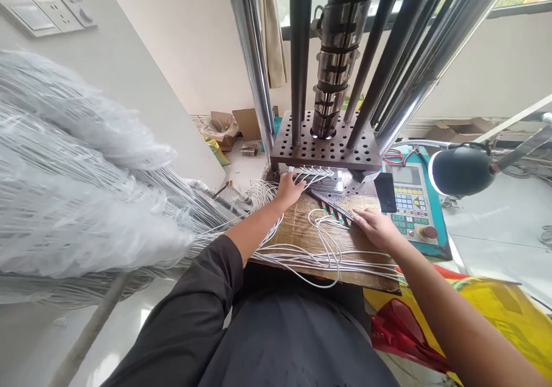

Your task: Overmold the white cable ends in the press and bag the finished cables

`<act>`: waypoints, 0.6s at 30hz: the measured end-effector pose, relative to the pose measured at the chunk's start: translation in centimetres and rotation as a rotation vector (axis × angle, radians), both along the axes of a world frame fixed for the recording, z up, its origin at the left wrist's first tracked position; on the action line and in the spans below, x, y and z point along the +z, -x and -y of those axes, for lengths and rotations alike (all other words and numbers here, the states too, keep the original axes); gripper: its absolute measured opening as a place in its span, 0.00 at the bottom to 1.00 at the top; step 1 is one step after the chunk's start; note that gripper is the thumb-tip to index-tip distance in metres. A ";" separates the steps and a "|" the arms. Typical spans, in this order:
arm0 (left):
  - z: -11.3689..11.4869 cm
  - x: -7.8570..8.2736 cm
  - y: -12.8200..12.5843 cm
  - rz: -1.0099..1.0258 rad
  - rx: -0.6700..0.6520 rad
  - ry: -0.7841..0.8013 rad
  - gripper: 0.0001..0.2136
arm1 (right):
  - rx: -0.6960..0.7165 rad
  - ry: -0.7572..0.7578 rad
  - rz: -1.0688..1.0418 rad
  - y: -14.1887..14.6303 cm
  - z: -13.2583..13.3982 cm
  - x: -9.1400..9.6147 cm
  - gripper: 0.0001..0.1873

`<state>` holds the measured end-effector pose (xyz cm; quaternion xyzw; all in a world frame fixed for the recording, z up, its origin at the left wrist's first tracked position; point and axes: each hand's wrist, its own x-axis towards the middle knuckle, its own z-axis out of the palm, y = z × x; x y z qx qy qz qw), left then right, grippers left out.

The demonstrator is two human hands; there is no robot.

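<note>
My left hand (290, 189) reaches under the perforated metal plate (328, 145) of a vertical press, fingers curled around the ends of white cables (319, 175) seated in the lower mould. My right hand (374, 225) rests on a dark metal strip (334, 210) that carries several cable ends with green tips; its fingers lie pressed on the strip's near end. Loose white cable loops (323, 249) spread over the brown work board (297, 226) between my arms.
A large bundle of white cables in clear plastic (77, 191) fills the left. The press columns (254, 65) rise ahead. A control panel with a red button (411, 209) and a black lamp head (459, 171) sit right. Yellow and red bags (431, 318) lie at lower right.
</note>
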<state>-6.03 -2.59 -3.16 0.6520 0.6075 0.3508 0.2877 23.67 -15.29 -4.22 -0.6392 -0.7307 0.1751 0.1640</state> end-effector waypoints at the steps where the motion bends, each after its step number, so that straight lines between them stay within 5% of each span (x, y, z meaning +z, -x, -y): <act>1: -0.7 0.0 0.2 0.023 0.002 0.050 0.21 | -0.030 0.013 -0.095 -0.7 -0.2 -0.2 0.27; 7: -2.6 0.8 1.1 0.134 0.011 0.212 0.30 | -0.170 -0.077 -0.215 -1.2 -2.9 0.4 0.28; 18: -0.7 0.2 -0.6 0.061 -0.222 0.152 0.32 | -0.063 -0.307 0.031 11.4 -17.7 3.5 0.26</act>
